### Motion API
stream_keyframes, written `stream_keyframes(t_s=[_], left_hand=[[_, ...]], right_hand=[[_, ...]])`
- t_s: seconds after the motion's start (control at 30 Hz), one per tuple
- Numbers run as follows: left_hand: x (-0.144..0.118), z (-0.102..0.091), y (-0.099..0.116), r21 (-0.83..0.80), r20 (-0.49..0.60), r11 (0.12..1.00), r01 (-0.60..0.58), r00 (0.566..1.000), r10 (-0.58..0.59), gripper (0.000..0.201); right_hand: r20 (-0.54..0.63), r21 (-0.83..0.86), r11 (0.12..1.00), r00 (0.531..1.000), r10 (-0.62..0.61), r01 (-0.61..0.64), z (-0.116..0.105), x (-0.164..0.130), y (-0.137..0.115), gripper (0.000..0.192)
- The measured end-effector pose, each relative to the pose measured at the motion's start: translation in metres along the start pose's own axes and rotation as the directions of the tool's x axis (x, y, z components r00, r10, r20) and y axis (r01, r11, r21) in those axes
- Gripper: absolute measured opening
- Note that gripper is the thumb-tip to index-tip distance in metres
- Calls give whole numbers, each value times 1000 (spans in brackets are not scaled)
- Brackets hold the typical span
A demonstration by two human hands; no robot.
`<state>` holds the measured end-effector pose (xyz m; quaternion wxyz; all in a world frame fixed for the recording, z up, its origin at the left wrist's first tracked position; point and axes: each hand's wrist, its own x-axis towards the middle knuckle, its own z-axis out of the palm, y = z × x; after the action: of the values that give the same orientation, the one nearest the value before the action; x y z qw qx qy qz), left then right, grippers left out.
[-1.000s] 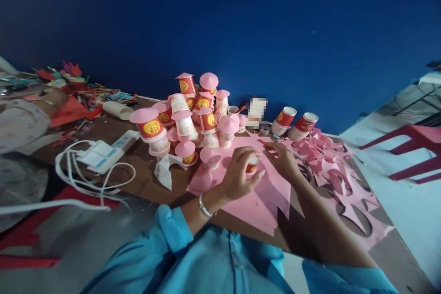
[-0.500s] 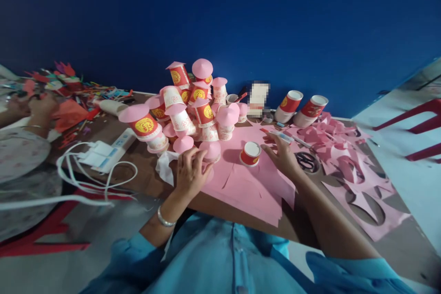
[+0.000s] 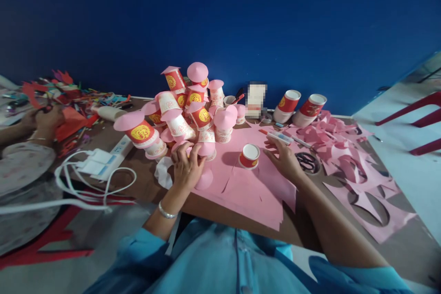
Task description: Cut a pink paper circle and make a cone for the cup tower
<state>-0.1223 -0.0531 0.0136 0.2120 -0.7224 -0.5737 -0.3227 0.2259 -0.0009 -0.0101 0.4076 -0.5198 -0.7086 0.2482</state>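
Note:
My left hand (image 3: pixel 186 168), fingers curved and apart, reaches over the near edge of a heap of paper cups (image 3: pixel 178 125) topped with pink paper cones. Its fingertips are beside a low pink-topped cup (image 3: pixel 206 149); whether they touch it I cannot tell. Just right of that hand, a loose pink cone (image 3: pixel 206 179) lies on pink paper sheets (image 3: pixel 234 183). A short red paper cup (image 3: pixel 249 156) stands upside down on the sheets, between my hands. My right hand (image 3: pixel 284 160) hovers or rests right of it, fingers spread, close to an orange-capped tube (image 3: pixel 279 137).
Scissors (image 3: pixel 306 161) and pink paper offcuts (image 3: pixel 347 151) lie at right. Two stacks of red and white cups (image 3: pixel 287 105) stand by the blue wall. At left are a power strip (image 3: pixel 109 161), white cables and another person's hands (image 3: pixel 48 121) with red paper.
My left hand has shifted slightly left, uncovering more of the loose pink cone. My right hand has barely moved; its fingers stay near the tube. The view has shifted a little.

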Motion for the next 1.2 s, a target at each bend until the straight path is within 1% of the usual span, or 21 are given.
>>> stream_keyframes(t_s=[0.13,0.3,0.43,0.6,0.67,0.8,0.9,1.0,1.07,1.13,1.2], left_hand=[[3,3,-3,14,-4,1000,7,1000,-7,36],[5,5,-5,18,51,999,31,998,-32,37],[7,3,-2,55,50,998,14,999,-17,37],[7,-7,4,57,36,998,-32,999,30,34],[6,-13,8,43,14,997,-61,998,60,35],[8,-27,19,11,-45,991,-137,990,137,37],[12,-34,28,-27,-54,986,-165,985,164,37],[18,-36,32,-65,-62,984,-168,984,164,37],[22,-36,32,-81,-66,982,-172,984,167,37],[27,-36,31,-94,-68,982,-167,985,161,37],[32,-36,30,-111,-76,981,-159,986,151,38]], right_hand=[[10,-10,1000,1000,27,-27,1,0,2,52],[1,-27,1000,1000,15,-15,4,-1,7,49],[-10,-50,999,1000,2,-2,5,-1,10,48],[-17,-53,999,1000,3,-4,4,0,12,43],[-11,-56,998,1000,11,-12,4,0,12,39],[-3,-90,996,1000,14,-15,4,-1,11,31],[5,-101,995,1000,12,-11,3,-1,10,28],[-1,-53,998,1000,21,-21,-3,6,4,29],[-11,-2,1000,1000,20,-20,-9,14,-4,33],[2,8,1000,1000,-14,14,-15,26,-17,36],[34,-31,996,996,-82,83,-19,41,-32,39]])
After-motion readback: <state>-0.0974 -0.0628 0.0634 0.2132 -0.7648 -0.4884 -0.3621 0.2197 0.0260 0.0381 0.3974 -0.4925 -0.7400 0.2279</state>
